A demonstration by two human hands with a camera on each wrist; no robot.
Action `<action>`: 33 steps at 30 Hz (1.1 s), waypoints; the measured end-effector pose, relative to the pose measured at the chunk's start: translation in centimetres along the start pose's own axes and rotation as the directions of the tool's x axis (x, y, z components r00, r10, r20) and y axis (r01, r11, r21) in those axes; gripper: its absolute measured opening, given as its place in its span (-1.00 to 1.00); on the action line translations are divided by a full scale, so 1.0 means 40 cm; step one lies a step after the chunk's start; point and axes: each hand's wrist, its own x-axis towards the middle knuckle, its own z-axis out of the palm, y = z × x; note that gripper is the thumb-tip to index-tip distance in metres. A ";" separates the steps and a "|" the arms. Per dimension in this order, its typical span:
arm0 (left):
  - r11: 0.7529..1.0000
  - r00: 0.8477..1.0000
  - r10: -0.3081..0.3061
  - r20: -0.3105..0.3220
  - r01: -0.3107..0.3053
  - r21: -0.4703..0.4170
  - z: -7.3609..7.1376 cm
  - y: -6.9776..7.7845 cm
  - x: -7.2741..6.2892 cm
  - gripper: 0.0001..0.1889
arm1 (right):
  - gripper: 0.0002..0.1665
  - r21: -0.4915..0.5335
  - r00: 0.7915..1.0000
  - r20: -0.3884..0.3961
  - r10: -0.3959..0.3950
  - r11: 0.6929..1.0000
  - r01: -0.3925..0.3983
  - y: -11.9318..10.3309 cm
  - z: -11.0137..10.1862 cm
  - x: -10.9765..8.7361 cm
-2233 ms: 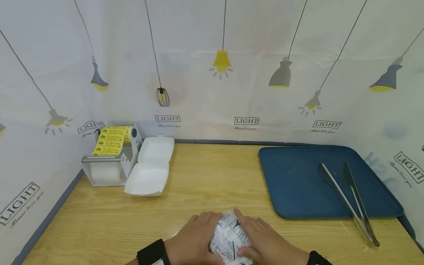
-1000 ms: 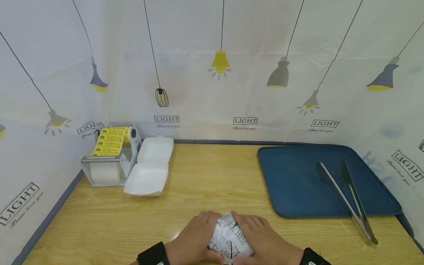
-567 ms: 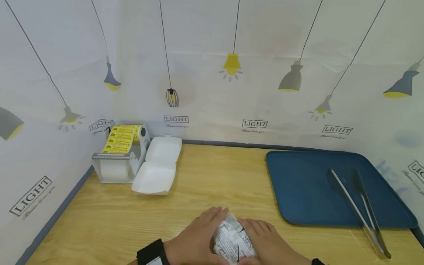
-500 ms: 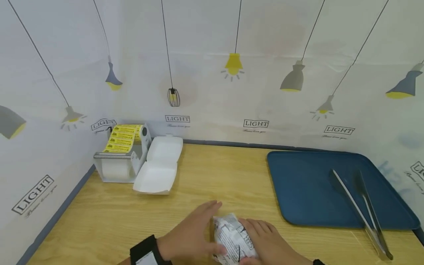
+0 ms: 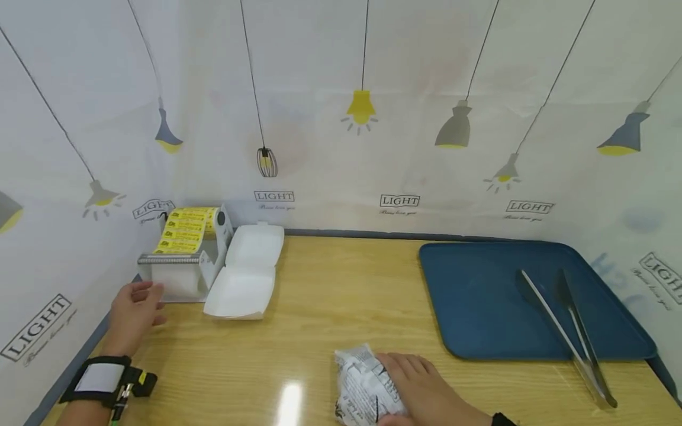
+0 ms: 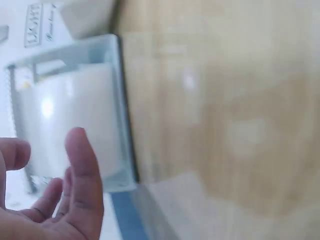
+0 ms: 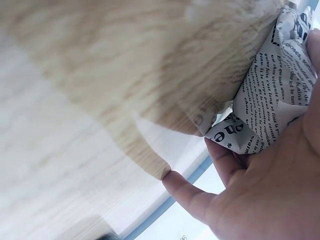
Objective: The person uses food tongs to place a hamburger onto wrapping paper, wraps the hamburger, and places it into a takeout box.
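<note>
A package wrapped in white newsprint paper (image 5: 364, 386) lies on the table at the front middle in the head view. My right hand (image 5: 426, 387) holds it from the right side, thumb at the near face and fingers over the far edge. In the right wrist view the printed wrapper (image 7: 267, 95) is bunched against the palm, with one finger stretched onto the tabletop. My left hand (image 5: 135, 310) reaches to the far left, holding nothing. Its fingers are loosely bent just in front of the white label dispenser (image 5: 213, 266), which carries a strip of yellow stickers (image 5: 183, 231).
An open white clamshell box (image 5: 242, 287) stands beside the dispenser. On the right lies a blue tray (image 5: 474, 307) with metal tongs (image 5: 581, 349) whose handle end overhangs its front edge. A printed wall covering (image 5: 319, 148) surrounds the table at the back and sides.
My left hand has let go of the wrapped package and moved left and away to the label dispenser. My right hand stays on the package.
</note>
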 end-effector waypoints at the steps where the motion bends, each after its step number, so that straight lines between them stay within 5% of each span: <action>1: 1.000 1.000 -0.011 -0.010 0.011 0.006 -0.003 -0.018 0.008 -0.24 | -0.04 -0.004 1.000 -0.002 -0.004 1.000 0.004 0.000 0.001 0.000; 8: 1.000 1.000 -0.006 -0.009 0.007 0.024 0.006 -0.046 0.030 -0.23 | -0.04 -0.030 1.000 -0.005 -0.001 1.000 0.000 0.001 0.003 0.005; 16: 0.998 0.995 -0.034 -0.098 0.039 0.046 -0.003 -0.051 0.028 -0.33 | -0.06 -0.045 1.000 -0.015 -0.025 0.999 0.024 -0.001 0.010 0.007; 27: 0.961 0.997 -0.075 -0.019 0.078 0.265 -0.030 -0.052 0.034 -0.34 | -0.08 -0.028 1.000 0.025 0.004 1.000 -0.003 -0.003 -0.001 0.003; 33: 0.967 0.991 -0.132 -0.032 0.136 0.215 -0.023 -0.045 0.031 -0.17 | -0.08 -0.035 1.000 0.020 0.017 0.999 -0.016 -0.002 0.000 -0.006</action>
